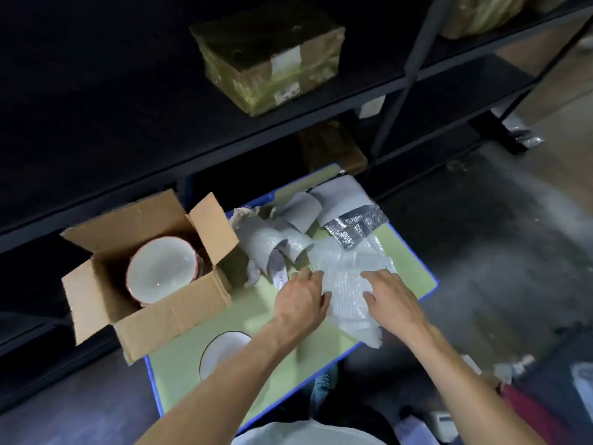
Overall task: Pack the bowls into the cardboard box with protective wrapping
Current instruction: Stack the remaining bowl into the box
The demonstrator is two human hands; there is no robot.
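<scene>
View from above a green table. At 9 o'clock an open cardboard box already holds bowls, the top one lying tilted. At 3 o'clock both hands lie on a sheet of bubble wrap. The left hand rests on its left edge and the right hand on its middle, fingers spread and flat, gripping nothing. A loose bowl sits at 6 o'clock, partly hidden by the left forearm. Curled foam and foil pieces lie at 12 o'clock. The step seems to be flattening the wrap. Next, that bowl likely needs lifting onto it.
</scene>
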